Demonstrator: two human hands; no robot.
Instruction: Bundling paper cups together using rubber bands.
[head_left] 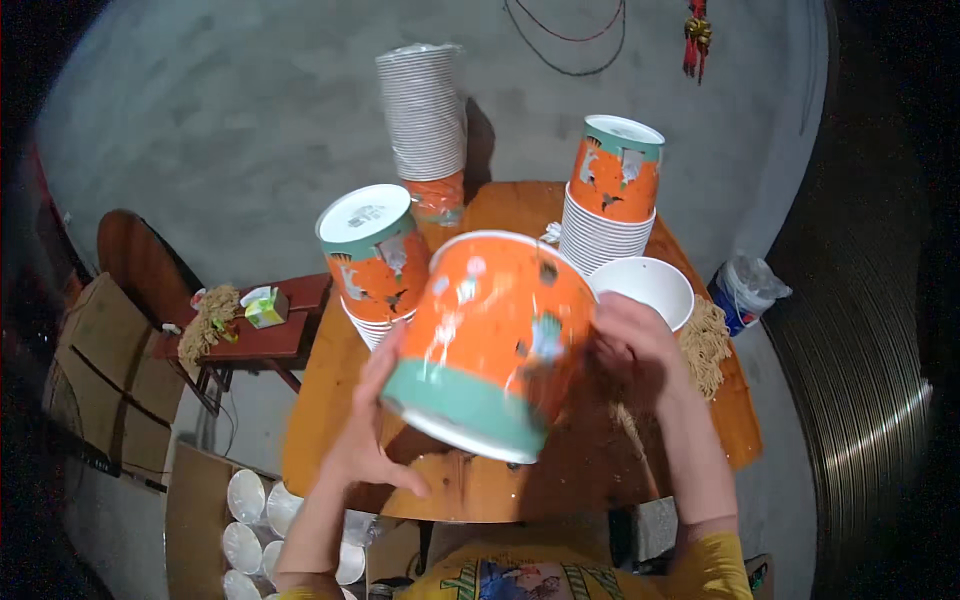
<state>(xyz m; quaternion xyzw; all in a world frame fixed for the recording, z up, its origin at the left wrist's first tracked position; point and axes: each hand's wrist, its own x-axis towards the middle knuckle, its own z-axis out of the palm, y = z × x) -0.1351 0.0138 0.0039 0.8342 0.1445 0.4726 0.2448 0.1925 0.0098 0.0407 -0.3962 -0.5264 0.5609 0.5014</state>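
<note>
Close in front of me is a large orange paper bucket with a green band low on its side. It is tilted, its white rim uppermost, above the wooden table. My left hand supports its left side, fingers along the wall and thumb held apart below. Against its right side my right hand grips, with its fingertips partly hidden. Behind it stand two stacks of upside-down buckets, a left stack and a right stack. A white open bucket is beside my right hand.
On the wooden table, a tall wrapped bucket stack stands at the back and beige stringy fibre lies at right. Left is a red bench with a tissue box. A carton of white tubs is lower left.
</note>
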